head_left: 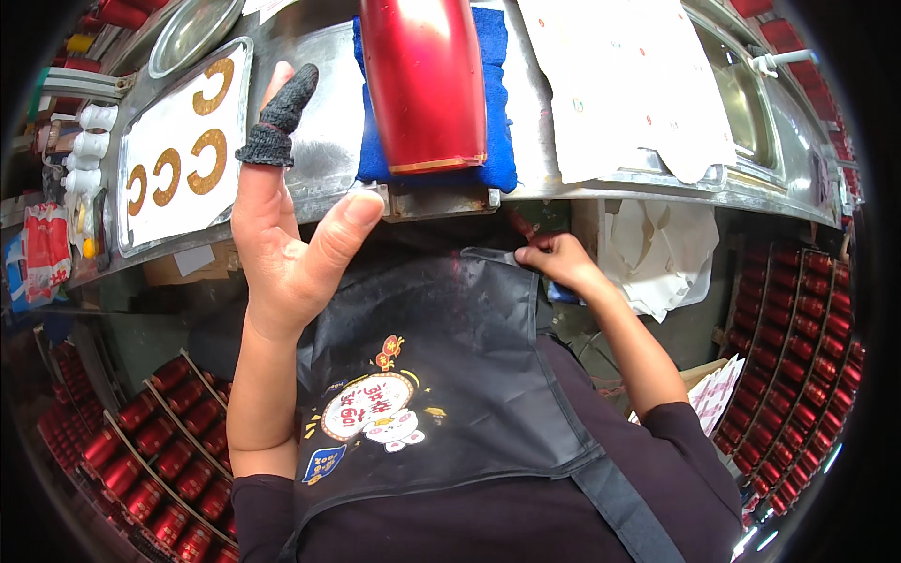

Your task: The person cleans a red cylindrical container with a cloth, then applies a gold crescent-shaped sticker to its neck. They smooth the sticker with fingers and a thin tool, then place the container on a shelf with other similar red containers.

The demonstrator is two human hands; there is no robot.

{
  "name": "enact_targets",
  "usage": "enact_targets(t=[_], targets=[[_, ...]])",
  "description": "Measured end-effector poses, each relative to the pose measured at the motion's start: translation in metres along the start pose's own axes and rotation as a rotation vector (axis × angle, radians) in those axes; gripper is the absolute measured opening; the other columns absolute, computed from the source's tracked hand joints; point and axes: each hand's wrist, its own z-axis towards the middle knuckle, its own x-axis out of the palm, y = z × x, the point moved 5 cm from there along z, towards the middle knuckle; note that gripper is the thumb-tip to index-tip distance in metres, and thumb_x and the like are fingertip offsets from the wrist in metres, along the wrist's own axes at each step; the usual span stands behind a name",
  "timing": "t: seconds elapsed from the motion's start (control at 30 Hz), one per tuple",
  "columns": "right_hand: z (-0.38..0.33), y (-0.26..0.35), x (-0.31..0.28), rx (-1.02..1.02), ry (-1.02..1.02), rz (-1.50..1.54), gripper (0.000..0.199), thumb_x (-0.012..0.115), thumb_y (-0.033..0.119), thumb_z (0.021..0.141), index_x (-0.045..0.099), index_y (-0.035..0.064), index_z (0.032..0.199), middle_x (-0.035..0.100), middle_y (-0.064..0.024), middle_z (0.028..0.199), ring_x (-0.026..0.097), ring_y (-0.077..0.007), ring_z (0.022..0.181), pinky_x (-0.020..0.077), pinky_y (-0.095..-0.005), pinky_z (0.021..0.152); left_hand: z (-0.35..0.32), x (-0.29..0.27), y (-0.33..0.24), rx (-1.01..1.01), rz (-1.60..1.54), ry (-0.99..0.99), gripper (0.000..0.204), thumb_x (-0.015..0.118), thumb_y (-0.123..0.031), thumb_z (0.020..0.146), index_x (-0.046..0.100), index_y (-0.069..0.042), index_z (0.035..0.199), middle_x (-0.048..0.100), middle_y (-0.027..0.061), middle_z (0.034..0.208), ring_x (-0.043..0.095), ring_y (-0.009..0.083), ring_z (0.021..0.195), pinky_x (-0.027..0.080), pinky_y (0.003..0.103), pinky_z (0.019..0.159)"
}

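Observation:
My left hand [286, 225] is raised in front of the bench with its thumb and fingers apart, holding nothing. A black knitted finger cover [282, 117] is on one of its fingers. Lower down on the right, my right hand [563, 261] pinches the edge of my black apron [422, 319], which carries a printed cartoon. Ahead of both hands, a shiny red metal vessel [427, 84] lies on a folded blue cloth [502, 150] at the bench edge. Its upper end is cut off by the frame.
Gold C-shaped pieces lie on a white sheet in a tray [183, 141] at left. White paper [629, 84] covers the bench at right, beside a metal basin [746, 94]. Racks of red vessels [160, 460] stand low on both sides; a bin with white scraps [662, 253] sits beneath.

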Motion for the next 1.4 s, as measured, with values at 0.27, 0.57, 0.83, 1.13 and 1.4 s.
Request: enact_targets(t=[0.27,0.57,0.83,1.13,1.4], targets=[[0.023,-0.054,-0.038,0.036,-0.267,-0.578,0.042,0.077,0.035,0.080,0.073,-0.0033,0.097,0.070,-0.0120,0.090,0.064,-0.0195,0.082,0.0512,-0.0356,0.075,-0.002,-0.007,0.003,0.001,0.025,-0.037,0.077,0.077,-0.026,0.084,0.044,0.005,0.145,0.044,0.0219,0.150,0.038,0.0290,0.142,0.024,0.041,0.119],[-0.090,0.147,-0.027,-0.567,-0.272,0.093,0.016,0.072,0.012,0.090,0.064,0.0005,0.097,0.062,0.0026,0.076,0.050,0.0007,0.063,0.0365,-0.0165,0.055,0.005,0.024,0.018,-0.226,0.066,0.038,0.082,0.079,-0.018,0.085,0.034,0.002,0.151,0.048,0.0189,0.145,0.049,0.0248,0.132,0.040,0.037,0.109],[-0.048,0.196,-0.005,-0.637,-0.378,0.326,0.031,0.076,0.010,0.088,0.053,0.0050,0.109,0.056,0.0033,0.089,0.041,0.0040,0.056,0.0298,-0.0155,0.049,0.005,0.048,0.024,-0.313,-0.296,0.003,0.081,0.078,-0.010,0.087,0.029,0.005,0.149,0.044,0.0190,0.146,0.051,0.0220,0.129,0.045,0.034,0.106],[-0.045,0.182,-0.007,-0.625,-0.193,0.653,0.029,0.065,0.004,0.091,0.052,0.0043,0.117,0.052,0.0030,0.090,0.042,0.0020,0.058,0.0325,-0.0163,0.054,0.008,0.056,0.021,-0.343,-0.321,0.023,0.085,0.077,-0.009,0.085,0.025,0.004,0.151,0.046,0.0190,0.144,0.050,0.0237,0.130,0.042,0.037,0.109],[-0.049,0.187,-0.001,-0.662,-0.234,0.514,0.031,0.071,0.006,0.092,0.052,0.0032,0.116,0.054,0.0022,0.098,0.046,0.0041,0.063,0.0347,-0.0130,0.056,0.005,0.056,0.020,-0.425,-0.253,0.052,0.085,0.074,-0.009,0.086,0.023,0.003,0.153,0.041,0.0216,0.150,0.044,0.0267,0.137,0.036,0.039,0.114]])
